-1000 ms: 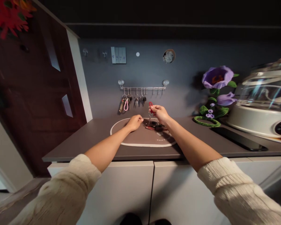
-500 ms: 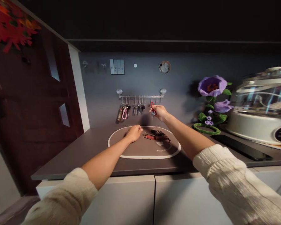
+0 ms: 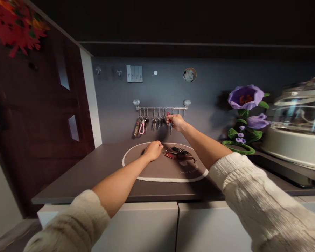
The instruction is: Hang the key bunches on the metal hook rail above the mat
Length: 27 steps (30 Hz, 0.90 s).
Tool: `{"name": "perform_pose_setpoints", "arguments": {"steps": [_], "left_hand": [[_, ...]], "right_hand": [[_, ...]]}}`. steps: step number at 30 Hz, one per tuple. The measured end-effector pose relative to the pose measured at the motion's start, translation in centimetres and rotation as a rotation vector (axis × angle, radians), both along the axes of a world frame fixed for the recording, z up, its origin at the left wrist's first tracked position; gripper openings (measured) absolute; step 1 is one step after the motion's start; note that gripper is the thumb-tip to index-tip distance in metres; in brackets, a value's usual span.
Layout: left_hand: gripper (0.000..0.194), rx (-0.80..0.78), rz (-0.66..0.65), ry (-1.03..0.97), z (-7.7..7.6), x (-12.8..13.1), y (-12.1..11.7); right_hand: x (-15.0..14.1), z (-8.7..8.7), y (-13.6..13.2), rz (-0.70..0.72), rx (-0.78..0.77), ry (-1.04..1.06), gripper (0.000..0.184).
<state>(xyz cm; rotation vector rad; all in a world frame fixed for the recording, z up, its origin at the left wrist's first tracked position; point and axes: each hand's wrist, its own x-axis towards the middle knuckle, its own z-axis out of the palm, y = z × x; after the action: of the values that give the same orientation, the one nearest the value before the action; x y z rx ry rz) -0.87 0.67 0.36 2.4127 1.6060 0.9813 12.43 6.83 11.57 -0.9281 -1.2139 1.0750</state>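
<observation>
Just below the hooks of a wall-mounted hook rail (image 3: 161, 109), my right hand (image 3: 176, 122) pinches a red key strap (image 3: 169, 114), with a key (image 3: 171, 129) dangling under the fingers. Several bunches of keys hang on the rail to the left, among them a pink loop keychain (image 3: 142, 127) and a brown keychain (image 3: 136, 128). My left hand (image 3: 154, 150) rests on the oval mat (image 3: 157, 171), fingers curled; whether anything is inside them is hidden. Right of it lies a pile of keys with a dark red key case (image 3: 177, 156).
A purple flower ornament (image 3: 245, 99) stands right on the counter (image 3: 89, 175), beside a black phone (image 3: 286, 171) and a white appliance with a clear top (image 3: 299, 140). Wall switches (image 3: 134, 74) sit above the rail. A dark cabinet (image 3: 173, 24) overhangs everything.
My right hand has shifted slightly left along the rail, carrying the red strap and key toward the hanging bunches. The view has turned a little left; my left hand stays on the mat.
</observation>
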Motion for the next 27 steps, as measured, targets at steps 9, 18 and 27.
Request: {"name": "perform_pose_setpoints", "arguments": {"steps": [9, 18, 27], "left_hand": [[0.022, -0.034, 0.014, -0.022, 0.1, 0.0, 0.0], [0.022, -0.014, 0.010, -0.032, 0.0, -0.1, 0.5], [0.021, -0.025, 0.022, -0.024, 0.0, -0.3, 0.4]], "right_hand": [[-0.6, 0.2, 0.2, -0.005, -0.061, -0.044, 0.014], [-0.5, -0.9, 0.7, -0.023, -0.077, -0.036, 0.018], [0.2, -2.0, 1.2, 0.000, -0.059, -0.058, 0.017]]}}
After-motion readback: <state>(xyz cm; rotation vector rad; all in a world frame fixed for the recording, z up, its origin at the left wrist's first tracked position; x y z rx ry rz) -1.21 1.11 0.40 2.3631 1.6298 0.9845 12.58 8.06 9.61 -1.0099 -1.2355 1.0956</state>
